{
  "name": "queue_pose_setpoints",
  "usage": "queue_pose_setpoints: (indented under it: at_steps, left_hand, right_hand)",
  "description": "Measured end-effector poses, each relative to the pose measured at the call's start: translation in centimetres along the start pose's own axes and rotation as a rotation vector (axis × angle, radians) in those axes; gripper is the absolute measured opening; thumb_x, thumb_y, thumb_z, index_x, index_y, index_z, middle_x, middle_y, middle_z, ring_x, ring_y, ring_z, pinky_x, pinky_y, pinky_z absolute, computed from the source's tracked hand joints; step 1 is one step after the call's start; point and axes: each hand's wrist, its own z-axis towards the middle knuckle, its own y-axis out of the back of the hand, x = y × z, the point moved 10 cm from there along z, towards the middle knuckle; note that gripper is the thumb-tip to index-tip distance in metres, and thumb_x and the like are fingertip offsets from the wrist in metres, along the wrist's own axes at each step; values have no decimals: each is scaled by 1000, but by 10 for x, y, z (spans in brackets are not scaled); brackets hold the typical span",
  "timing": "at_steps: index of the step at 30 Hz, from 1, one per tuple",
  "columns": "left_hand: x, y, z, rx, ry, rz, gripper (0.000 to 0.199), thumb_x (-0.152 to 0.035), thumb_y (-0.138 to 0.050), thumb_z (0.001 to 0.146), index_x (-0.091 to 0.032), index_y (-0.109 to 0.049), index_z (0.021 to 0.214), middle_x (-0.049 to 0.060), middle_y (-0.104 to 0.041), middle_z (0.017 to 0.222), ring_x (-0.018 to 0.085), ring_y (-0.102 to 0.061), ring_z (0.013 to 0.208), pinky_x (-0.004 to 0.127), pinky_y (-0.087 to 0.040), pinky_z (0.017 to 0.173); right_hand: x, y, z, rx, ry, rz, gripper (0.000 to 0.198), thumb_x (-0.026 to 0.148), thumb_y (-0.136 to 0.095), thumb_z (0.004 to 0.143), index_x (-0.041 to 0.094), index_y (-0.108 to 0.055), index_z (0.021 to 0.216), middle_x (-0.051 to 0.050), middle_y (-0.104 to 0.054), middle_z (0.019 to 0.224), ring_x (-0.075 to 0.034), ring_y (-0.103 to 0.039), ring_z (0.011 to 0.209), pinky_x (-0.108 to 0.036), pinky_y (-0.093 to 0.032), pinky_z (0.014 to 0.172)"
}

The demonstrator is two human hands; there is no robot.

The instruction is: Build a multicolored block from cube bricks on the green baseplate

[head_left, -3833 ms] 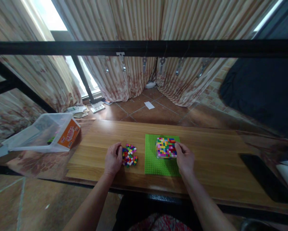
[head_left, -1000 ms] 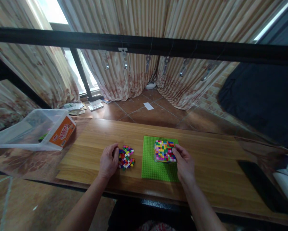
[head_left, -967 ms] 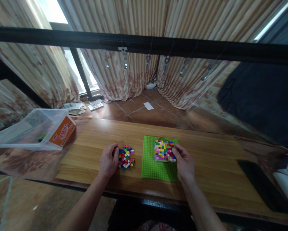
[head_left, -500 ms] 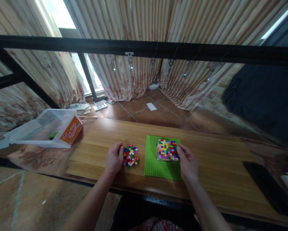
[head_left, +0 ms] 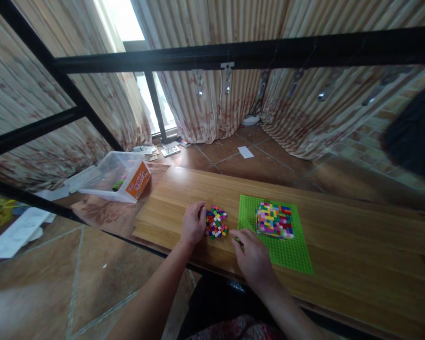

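On the wooden table, a loose pile of small coloured toy bricks (head_left: pixel 217 222) lies between my two hands. My left hand (head_left: pixel 194 223) rests against the pile's left side, its fingers curled together; whatever they hold, if anything, is hidden. My right hand (head_left: pixel 253 257) hovers just right of the pile, over the near left part of the green baseplate (head_left: pixel 293 255). A gap shows between its thumb and index finger, with nothing visible in it. Farther right, a block built of many coloured bricks (head_left: pixel 274 219) stands on the baseplate, apart from both hands.
At the table's (head_left: pixel 350 245) left end stands a clear plastic bin (head_left: pixel 108 189) with an orange label and a few items inside. A black metal rail (head_left: pixel 184 60) with hanging clips crosses beyond the table. Papers (head_left: pixel 170 150) lie on the tiled floor near the curtains.
My right hand has left the brick block and moved left toward the loose pile. The left hand stays beside the pile. The view has turned left, so everything appears shifted right.
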Motion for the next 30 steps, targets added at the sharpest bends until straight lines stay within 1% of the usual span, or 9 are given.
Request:
queue_pose_setpoints:
  at_steps: [4, 9, 12, 17, 22, 24, 27, 28, 30]
  left_hand:
    - [1, -1, 0, 1, 7, -4, 21, -23, -46, 92, -17, -64, 102, 8, -69, 98, 20, -62, 96, 36, -50, 91]
    - [2, 0, 0, 0, 10, -9, 21, -23, -46, 92, -18, -64, 102, 8, -69, 98, 20, -62, 97, 36, -50, 91]
    - [1, 0, 0, 1, 13, -9, 21, -23, -46, 92, -18, -63, 103, 8, -69, 98, 20, -62, 97, 37, -51, 91]
    - [1, -1, 0, 5, 19, -18, 21, -24, -45, 92, -18, -63, 102, 8, -69, 98, 20, -62, 96, 37, -50, 91]
    - [4, 8, 2, -31, 41, -79, 22, -27, -46, 91, -18, -63, 103, 8, -68, 99, 20, -62, 95, 37, -50, 91]
    - [-4, 24, -3, -92, 45, -110, 24, -29, -49, 90, -17, -62, 106, 9, -67, 102, 21, -61, 98, 38, -49, 91]
    - [-34, 42, -25, -118, 20, -137, 29, -33, -53, 88, -20, -60, 113, 10, -64, 111, 24, -57, 108, 41, -45, 97]
    - [-46, 41, -35, -64, 27, -178, 29, -34, -53, 88, -21, -61, 114, 10, -64, 110, 24, -57, 107, 40, -45, 96]
    - [-64, 27, -58, 111, 110, -292, 29, -39, -54, 87, -22, -63, 110, 8, -67, 100, 22, -61, 90, 34, -49, 82]
  right_hand:
    - [-6, -24, 15, 102, 13, -161, 29, 9, -46, 88, 18, -65, 107, -9, -65, 96, -23, -60, 94, -37, -48, 85]
    - [-13, -36, 25, 233, 3, -208, 30, 7, -50, 86, 20, -66, 108, -9, -61, 99, -21, -58, 93, -33, -47, 83]
    - [-16, -38, 24, 226, 10, -206, 26, 11, -52, 87, 22, -66, 105, -7, -60, 100, -20, -58, 92, -31, -47, 81]
    - [-19, -40, 20, 180, 37, -166, 15, 15, -51, 90, 21, -63, 84, -5, -59, 91, -18, -58, 86, -31, -45, 79]
    - [-12, -22, 18, 96, 36, -94, 17, 18, -47, 93, 22, -57, 80, -3, -59, 84, -17, -57, 81, -31, -44, 75]
    - [-8, -9, 14, 58, 22, -51, 17, 20, -45, 94, 22, -57, 82, -3, -60, 85, -17, -58, 80, -30, -44, 72]
    - [1, 10, 3, 33, 15, 6, 17, 21, -42, 96, 22, -56, 85, -2, -61, 82, -16, -59, 75, -28, -45, 68]
    - [5, 13, -3, 39, 17, 24, 16, 21, -42, 96, 22, -55, 87, -2, -61, 82, -15, -59, 74, -28, -45, 68]
    - [12, 18, -14, 59, 39, 56, 16, 20, -41, 96, 23, -55, 88, -1, -61, 83, -14, -59, 75, -26, -45, 67]
